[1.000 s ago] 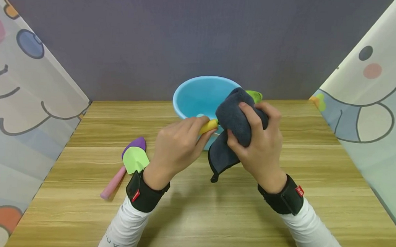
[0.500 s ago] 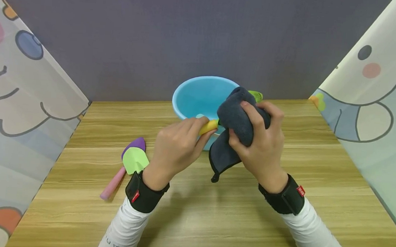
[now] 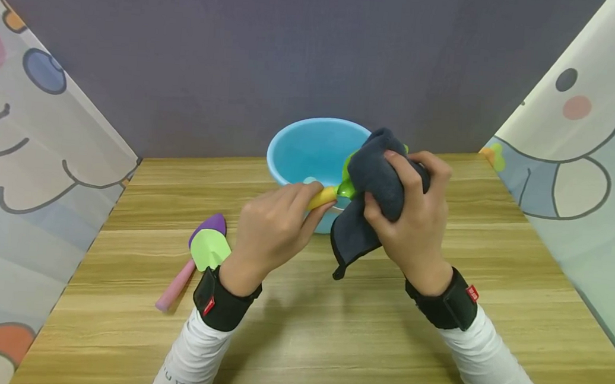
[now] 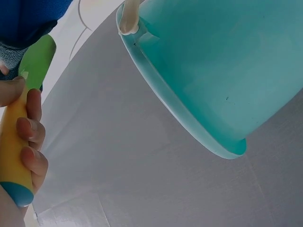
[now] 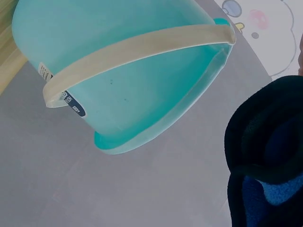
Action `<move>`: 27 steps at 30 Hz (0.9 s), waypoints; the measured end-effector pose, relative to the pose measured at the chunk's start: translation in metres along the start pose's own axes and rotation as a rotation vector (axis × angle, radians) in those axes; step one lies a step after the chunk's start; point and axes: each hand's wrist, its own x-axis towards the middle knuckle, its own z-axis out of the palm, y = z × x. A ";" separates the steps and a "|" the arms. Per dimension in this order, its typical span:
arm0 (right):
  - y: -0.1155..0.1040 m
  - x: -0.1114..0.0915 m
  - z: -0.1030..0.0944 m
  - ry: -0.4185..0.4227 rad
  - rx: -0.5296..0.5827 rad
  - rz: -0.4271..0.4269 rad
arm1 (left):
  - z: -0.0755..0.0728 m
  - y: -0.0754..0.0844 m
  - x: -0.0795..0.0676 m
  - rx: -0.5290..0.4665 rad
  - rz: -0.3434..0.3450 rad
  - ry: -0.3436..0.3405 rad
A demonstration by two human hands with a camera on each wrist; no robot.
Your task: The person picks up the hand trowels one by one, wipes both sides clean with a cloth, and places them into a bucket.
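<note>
My left hand (image 3: 272, 231) grips the yellow handle of a green trowel (image 3: 346, 189); in the left wrist view the handle (image 4: 14, 137) ends in a blue cap. A dark grey cloth (image 3: 378, 176) is wrapped over the trowel's green blade, most of which it hides. Curled round this cloth from the right is my right hand (image 3: 412, 223), and one corner hangs down below it. Both hands are raised in front of the light blue bucket (image 3: 311, 144). The right wrist view catches only the cloth's dark edge (image 5: 236, 137) at its right side.
On the wooden table (image 3: 328, 348), left of my left wrist, lie a purple trowel (image 3: 216, 224) with a pink handle and a light green trowel (image 3: 209, 249) over it. A pale carrying handle (image 5: 142, 47) spans the bucket. A grey wall (image 3: 317, 50) stands behind.
My right hand and the cloth have shifted slightly right and up along the blade, so green now shows beside the yellow handle. The left hand has stayed nearly still.
</note>
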 end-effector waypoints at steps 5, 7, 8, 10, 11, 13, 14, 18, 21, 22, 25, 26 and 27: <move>0.002 0.002 -0.001 0.008 0.009 0.023 | -0.001 0.000 0.001 0.000 0.001 0.012; 0.003 0.003 -0.002 0.011 0.010 0.031 | -0.001 0.000 0.001 0.000 0.001 0.016; 0.003 0.003 -0.002 0.013 0.012 0.034 | -0.001 0.000 0.001 0.000 0.001 0.016; 0.004 0.004 -0.002 0.013 0.015 0.040 | -0.001 0.000 0.001 -0.001 0.000 0.018; 0.004 0.004 -0.003 0.014 0.016 0.043 | -0.001 0.000 0.001 -0.001 0.000 0.018; 0.005 0.004 -0.003 0.014 0.017 0.050 | -0.001 0.000 0.001 -0.001 0.000 0.020; 0.005 0.005 -0.003 0.015 0.018 0.054 | -0.001 0.000 0.001 0.000 -0.001 0.022; 0.007 0.005 -0.003 0.019 0.026 0.068 | -0.001 0.000 0.001 0.004 -0.001 0.031; 0.008 0.006 -0.003 0.024 0.032 0.076 | -0.001 0.000 0.001 0.006 -0.001 0.037; 0.008 0.006 -0.003 0.025 0.031 0.079 | -0.001 0.000 0.001 0.007 -0.001 0.037; 0.010 0.007 -0.003 0.030 0.036 0.085 | -0.002 -0.001 0.001 0.013 -0.001 0.038; 0.010 0.007 -0.003 0.033 0.038 0.088 | -0.002 -0.001 0.001 0.015 -0.001 0.038; 0.011 0.007 -0.003 0.036 0.040 0.091 | -0.002 -0.001 0.001 0.016 -0.001 0.038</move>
